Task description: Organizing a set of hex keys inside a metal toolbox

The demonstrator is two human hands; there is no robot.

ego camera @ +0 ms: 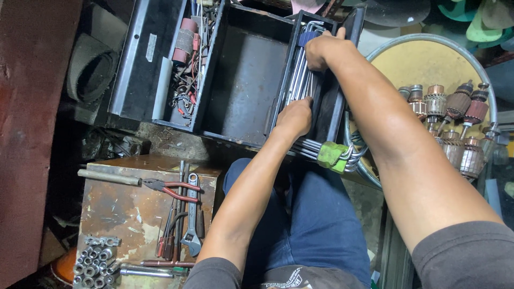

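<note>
Far left, sockets (95, 262) are heaped at the corner of a rusty block (134, 208), with red-handled pliers (171, 190) and an adjustable wrench (191, 214) laid beside them. Above, a black toolbox (243, 80) is seen opened out, wires (187, 80) tangled in its left tray. The left hand (294, 118) is pressed, fingers curled, onto a bundle of long hex keys (300, 80) in the right tray. The right hand (321, 51) is closed around the keys' top end. A green holder (332, 155) is hung at their lower end. Far right, armatures (455, 118) are stacked in a round tub (428, 61).
</note>
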